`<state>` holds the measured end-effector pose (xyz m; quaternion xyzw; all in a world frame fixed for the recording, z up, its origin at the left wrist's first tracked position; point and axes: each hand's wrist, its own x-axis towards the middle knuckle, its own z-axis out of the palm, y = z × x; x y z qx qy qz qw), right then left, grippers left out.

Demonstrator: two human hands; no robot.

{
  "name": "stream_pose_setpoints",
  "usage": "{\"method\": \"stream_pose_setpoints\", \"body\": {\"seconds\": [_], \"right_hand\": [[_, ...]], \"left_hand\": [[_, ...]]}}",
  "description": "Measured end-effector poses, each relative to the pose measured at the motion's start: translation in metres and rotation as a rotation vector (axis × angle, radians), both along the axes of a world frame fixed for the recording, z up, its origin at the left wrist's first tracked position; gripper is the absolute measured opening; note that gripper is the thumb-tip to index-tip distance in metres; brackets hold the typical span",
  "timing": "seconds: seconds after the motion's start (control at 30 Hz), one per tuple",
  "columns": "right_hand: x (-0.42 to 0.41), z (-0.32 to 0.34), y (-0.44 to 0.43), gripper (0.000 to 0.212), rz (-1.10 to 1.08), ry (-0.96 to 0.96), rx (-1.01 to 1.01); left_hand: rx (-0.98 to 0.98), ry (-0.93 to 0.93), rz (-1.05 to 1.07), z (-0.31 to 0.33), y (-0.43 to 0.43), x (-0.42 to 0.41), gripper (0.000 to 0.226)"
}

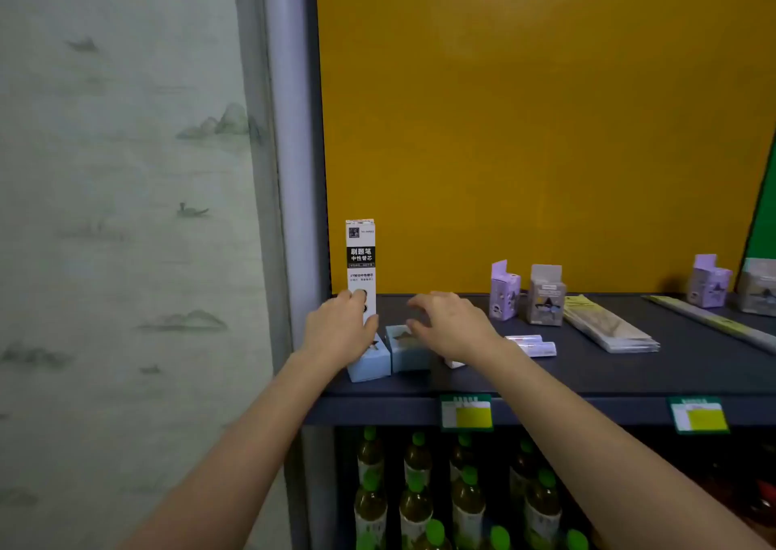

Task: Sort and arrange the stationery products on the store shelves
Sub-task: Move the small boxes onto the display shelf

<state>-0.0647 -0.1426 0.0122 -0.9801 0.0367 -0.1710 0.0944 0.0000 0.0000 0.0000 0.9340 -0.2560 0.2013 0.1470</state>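
Dark grey shelf (588, 373), yellow back panel; stationery stock partly arranged.

- Left hand (338, 331): fingers wrapped round the base of a tall white refill box (360, 263), upright in the shelf's far left corner; grasped, thumb on the front face.
- Right hand (453, 324): fingers curled and spread, released, holding nothing, hovering over the right-hand pale blue box (405, 350).
- Second pale blue box (369, 362): just below the left palm, touching or nearly touching its twin.
- White tubes (533, 345): lying flat, just right of the right wrist.
- Lilac carton (504, 291) and grey carton (545, 295): upright, side by side, beyond and right of the right fingers.
- Flat wrapped packs (609, 327): lying well right of both hands.

Step in hand, by judgement: squaring the tall box into the corner, with the blue pair next for alignment. The next move likely calls for the right fingers to close on the blue box and for a steady hold on the tall one, which would topple easily.

Obscured: a small white item under the right wrist, unidentifiable; box print too small to read; further cartons cut off at the right edge.
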Motion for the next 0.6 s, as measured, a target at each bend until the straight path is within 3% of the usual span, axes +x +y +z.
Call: {"method": "stream_pose_setpoints", "body": {"seconds": [0.33, 0.6], "right_hand": [[0.040, -0.011, 0.000, 0.056, -0.096, 0.185, 0.024], [0.055, -0.009, 0.002, 0.063, -0.189, 0.287, 0.079]], "left_hand": [[0.153, 0.339, 0.148, -0.014, -0.008, 0.032, 0.065], [0.116, 0.373, 0.202, -0.008, -0.009, 0.016, 0.069]]}}
